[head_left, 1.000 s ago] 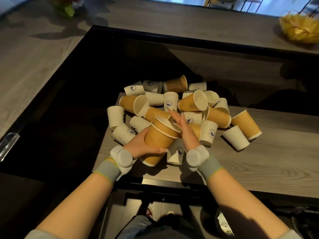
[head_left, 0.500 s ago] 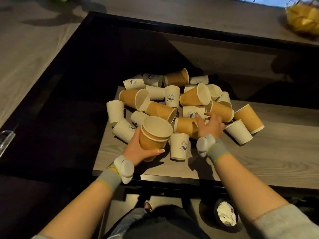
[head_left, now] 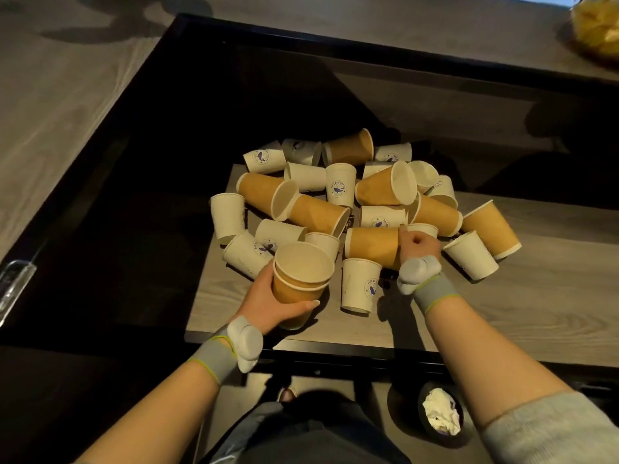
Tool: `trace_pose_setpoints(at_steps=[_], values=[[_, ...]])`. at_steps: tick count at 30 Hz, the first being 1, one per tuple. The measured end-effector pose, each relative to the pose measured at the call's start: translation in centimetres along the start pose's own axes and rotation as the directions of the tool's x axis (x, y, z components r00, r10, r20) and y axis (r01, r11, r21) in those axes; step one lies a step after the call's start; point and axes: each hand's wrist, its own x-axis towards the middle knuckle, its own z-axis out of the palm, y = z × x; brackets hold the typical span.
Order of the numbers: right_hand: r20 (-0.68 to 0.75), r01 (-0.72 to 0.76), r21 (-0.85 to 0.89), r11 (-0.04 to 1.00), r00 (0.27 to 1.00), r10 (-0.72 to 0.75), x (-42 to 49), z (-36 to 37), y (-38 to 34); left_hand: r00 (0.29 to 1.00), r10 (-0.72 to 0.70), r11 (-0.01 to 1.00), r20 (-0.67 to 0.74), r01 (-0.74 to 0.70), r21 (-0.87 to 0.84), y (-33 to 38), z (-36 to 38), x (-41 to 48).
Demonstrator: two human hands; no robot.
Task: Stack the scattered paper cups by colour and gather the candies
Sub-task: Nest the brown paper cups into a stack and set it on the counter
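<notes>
A heap of white and brown paper cups (head_left: 338, 192) lies on the low wooden table (head_left: 522, 316). My left hand (head_left: 268, 303) grips a short stack of brown cups (head_left: 298, 283), upright near the table's front edge. My right hand (head_left: 418, 244) curls its fingers round the base end of a brown cup lying on its side (head_left: 371, 246). A white cup (head_left: 360, 284) stands upside down between my hands. Small dark candies (head_left: 387, 283) show dimly on the table beside it and under the pile.
A yellow bowl (head_left: 596, 25) sits on the raised counter at the far right. A dark bin with crumpled paper (head_left: 440, 415) stands on the floor below the table. A dark gap lies left of the table.
My left hand has set the brown stack more upright and drawn it slightly toward me. My right hand moved from the stack over to the lying brown cup and closed on it.
</notes>
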Motion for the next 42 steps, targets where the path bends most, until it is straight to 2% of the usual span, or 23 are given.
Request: trace_pose_setpoints(at_steps=[3,8,13,17,20,27,29,31,34,36,38,40,42], values=[[-0.042,0.119,0.133,0.984,0.993,-0.114,-0.6,-1.1,-0.5,0.998,-0.015,1.0,0.058,0.014,0.026,0.2,0.1,0.3],[-0.125,0.243,0.266,0.933,0.968,-0.217,-1.9,-2.7,-2.1,0.991,-0.048,0.998,0.122,0.043,0.042,-0.2,-0.1,0.7],[-0.048,0.418,0.325,0.848,0.903,-0.427,-4.1,-2.8,-3.7,0.98,-0.09,0.996,0.176,0.085,0.034,-0.1,-0.5,1.1],[0.034,0.455,0.361,0.814,0.866,-0.499,-5.2,-2.2,-4.0,0.965,-0.122,0.992,0.231,0.123,0.012,-0.1,-1.6,1.2],[0.042,0.467,0.361,0.807,0.857,-0.514,-5.6,-1.7,-3.8,0.953,-0.137,0.99,0.269,0.141,0.003,-0.5,-2.6,1.3],[0.114,0.47,0.395,0.789,0.828,-0.55,-6.8,-0.9,-5.2,0.952,-0.126,0.992,0.279,0.124,0.027,-0.6,-4.0,2.0],[0.142,0.52,0.419,0.744,0.772,-0.619,-7.7,-0.7,-6.4,0.954,-0.125,0.992,0.272,0.122,0.03,-0.9,-4.1,2.2],[0.215,0.573,0.426,0.7,0.688,-0.694,-8.6,-0.5,-7.4,0.957,-0.125,0.992,0.262,0.119,0.037,-1.1,-4.1,2.5],[0.411,0.687,0.357,0.633,0.493,-0.767,-9.5,-0.4,-8.1,0.961,-0.125,0.992,0.248,0.119,0.038,-1.2,-4.0,3.0],[0.569,0.808,0.227,0.544,0.344,-0.747,-9.9,0.0,-7.6,0.961,-0.119,0.993,0.251,0.115,0.029,-1.2,-3.7,3.3],[0.711,0.9,0.109,0.422,0.226,-0.666,-10.5,0.7,-6.7,0.964,-0.107,0.994,0.244,0.107,0.016,-1.3,-3.4,3.6],[0.795,0.948,0.045,0.314,0.156,-0.586,-10.9,1.3,-5.7,0.965,-0.088,0.996,0.249,0.091,-0.003,-1.2,-3.1,3.8],[0.822,0.969,0.007,0.247,0.135,-0.553,-10.8,1.7,-4.9,0.964,-0.071,0.997,0.256,0.079,-0.02,-1.1,-2.9,3.9]])
